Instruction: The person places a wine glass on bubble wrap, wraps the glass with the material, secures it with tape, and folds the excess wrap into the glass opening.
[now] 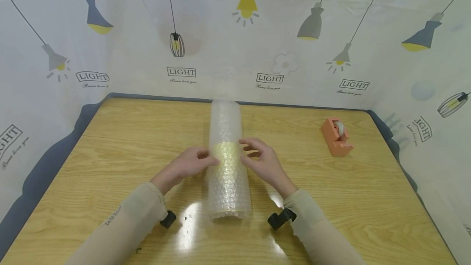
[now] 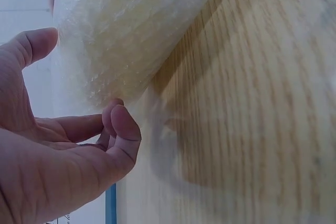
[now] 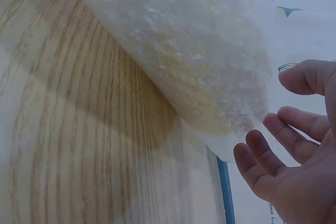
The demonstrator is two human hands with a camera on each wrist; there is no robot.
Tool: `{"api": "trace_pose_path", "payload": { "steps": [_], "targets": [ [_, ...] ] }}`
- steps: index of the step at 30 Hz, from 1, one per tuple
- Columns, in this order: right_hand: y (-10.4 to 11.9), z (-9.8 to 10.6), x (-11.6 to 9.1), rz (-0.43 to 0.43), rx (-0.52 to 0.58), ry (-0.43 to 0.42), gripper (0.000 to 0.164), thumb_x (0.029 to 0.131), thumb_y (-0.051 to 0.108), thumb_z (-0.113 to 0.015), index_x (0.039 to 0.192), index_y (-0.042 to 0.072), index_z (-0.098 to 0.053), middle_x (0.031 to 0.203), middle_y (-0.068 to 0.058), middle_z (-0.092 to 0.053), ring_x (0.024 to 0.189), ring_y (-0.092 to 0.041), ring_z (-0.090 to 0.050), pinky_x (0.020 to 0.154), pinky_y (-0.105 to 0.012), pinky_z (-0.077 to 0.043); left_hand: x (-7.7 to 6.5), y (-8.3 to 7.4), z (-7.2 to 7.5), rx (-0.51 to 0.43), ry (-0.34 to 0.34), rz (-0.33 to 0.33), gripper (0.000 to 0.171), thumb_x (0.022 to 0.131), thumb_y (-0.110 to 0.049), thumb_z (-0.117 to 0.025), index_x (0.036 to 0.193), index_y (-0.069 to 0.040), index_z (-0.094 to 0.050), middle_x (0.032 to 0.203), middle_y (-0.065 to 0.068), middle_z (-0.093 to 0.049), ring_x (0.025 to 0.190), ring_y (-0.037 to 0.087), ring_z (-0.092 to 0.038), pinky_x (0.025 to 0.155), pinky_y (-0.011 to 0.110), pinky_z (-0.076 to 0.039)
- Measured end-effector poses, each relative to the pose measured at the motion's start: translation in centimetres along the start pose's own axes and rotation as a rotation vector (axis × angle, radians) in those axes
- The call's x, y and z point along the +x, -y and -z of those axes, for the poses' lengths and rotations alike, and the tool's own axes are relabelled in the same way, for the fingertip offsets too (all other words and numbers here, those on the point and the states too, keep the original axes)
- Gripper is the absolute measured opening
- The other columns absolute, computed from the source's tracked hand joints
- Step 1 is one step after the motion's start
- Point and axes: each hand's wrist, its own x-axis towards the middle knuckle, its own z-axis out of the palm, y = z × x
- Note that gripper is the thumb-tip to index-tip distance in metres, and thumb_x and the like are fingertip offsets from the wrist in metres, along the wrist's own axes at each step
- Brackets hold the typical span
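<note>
A roll of clear bubble wrap [image 1: 228, 191] lies lengthwise on the table, pointing away from me, with something yellow showing around its middle. My left hand [image 1: 189, 162] is at the roll's left side, thumb tip against the wrap and fingers loosely bent. On the opposite side my right hand [image 1: 266, 162] has its fingertips at the wrap, the fingers slightly bent and spread. In the left wrist view the bubble wrap [image 2: 121, 30] rises beside the thumb and fingertips. The right wrist view has the bubble wrap [image 3: 178, 51] just beyond the fingertips; contact there is hard to tell.
An orange tape dispenser [image 1: 335, 138] with a roll of tape stands on the right part of the wooden table [image 1: 140, 126]. A white curtain [image 1: 220, 52] printed with lamps surrounds the table's back and sides. Small dark bits lie near the front left.
</note>
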Motion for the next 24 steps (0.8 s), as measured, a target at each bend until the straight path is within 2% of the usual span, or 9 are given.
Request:
{"api": "trace_pose_path", "payload": {
  "steps": [3, 7, 10, 13, 16, 19, 24],
  "targets": [
    [-0.1, -0.1, 0.0, 0.022, 0.000, 0.003, 0.045, 0.092, -0.002, -0.069, 0.136, -0.006, -0.061, 0.140, -0.023, -0.059, 0.120, -0.043, -0.061, 0.101, -0.062, -0.051, 0.1, 0.1, 0.1, -0.003, 0.008, -0.010, 0.035, 0.097, -0.044, -0.067, 0.109, -0.010, -0.070, 0.108, 0.008, -0.063, 0.097, 0.023, -0.054, 0.081, 0.036, -0.049],
    [-0.3, -0.2, 0.1, 0.053, -0.019, 0.019, 0.048, 0.090, -0.002, -0.070, 0.137, -0.006, -0.060, 0.139, -0.024, -0.059, 0.119, -0.043, -0.061, 0.100, -0.060, -0.053, 0.0, 0.3, 0.2, -0.028, 0.013, -0.007, 0.046, 0.097, -0.043, -0.067, 0.127, -0.008, -0.068, 0.123, 0.013, -0.066, 0.111, 0.028, -0.059, 0.092, 0.044, -0.052],
    [-0.2, -0.3, 0.2, 0.068, -0.041, 0.038, 0.052, 0.088, -0.003, -0.072, 0.138, -0.004, -0.059, 0.140, -0.023, -0.059, 0.119, -0.043, -0.061, 0.100, -0.058, -0.053, -0.1, 0.4, 0.4, -0.044, 0.008, 0.013, 0.067, 0.096, -0.043, -0.069, 0.149, -0.004, -0.053, 0.142, 0.020, -0.060, 0.126, 0.035, -0.058, 0.105, 0.053, -0.050],
    [-0.1, -0.4, 0.3, 0.085, -0.064, 0.058, 0.056, 0.087, -0.003, -0.074, 0.140, -0.004, -0.057, 0.140, -0.023, -0.058, 0.120, -0.043, -0.060, 0.099, -0.057, -0.054, -0.3, 0.3, 0.7, -0.033, -0.013, 0.029, 0.079, 0.095, -0.042, -0.072, 0.155, 0.000, -0.042, 0.142, 0.023, -0.060, 0.121, 0.036, -0.061, 0.099, 0.050, -0.054],
    [0.0, -0.6, 0.3, 0.107, -0.072, 0.075, 0.058, 0.085, -0.004, -0.075, 0.141, -0.004, -0.057, 0.141, -0.024, -0.058, 0.120, -0.043, -0.060, 0.099, -0.059, -0.054, -0.5, 0.3, 1.0, -0.013, -0.056, 0.026, 0.084, 0.091, -0.038, -0.076, 0.156, -0.001, -0.039, 0.135, 0.021, -0.060, 0.114, 0.033, -0.062, 0.091, 0.044, -0.056],
    [0.0, -0.6, 0.4, 0.125, -0.080, 0.091, 0.060, 0.085, -0.005, -0.076, 0.142, -0.004, -0.056, 0.142, -0.024, -0.057, 0.120, -0.043, -0.059, 0.098, -0.060, -0.054, -0.9, 0.2, 1.2, 0.009, -0.110, -0.006, 0.086, 0.088, -0.033, -0.081, 0.156, -0.003, -0.037, 0.131, 0.019, -0.058, 0.113, 0.032, -0.060, 0.087, 0.041, -0.056],
    [0.2, -0.8, 0.5, 0.133, -0.087, 0.108, 0.062, 0.085, -0.004, -0.077, 0.143, -0.004, -0.055, 0.143, -0.024, -0.056, 0.122, -0.043, -0.058, 0.099, -0.060, -0.053, -1.4, -0.3, 1.1, 0.084, -0.196, -0.140, 0.083, 0.085, -0.021, -0.081, 0.155, -0.005, -0.040, 0.134, 0.021, -0.054, 0.113, 0.034, -0.056, 0.085, 0.042, -0.056]
  ]
}}
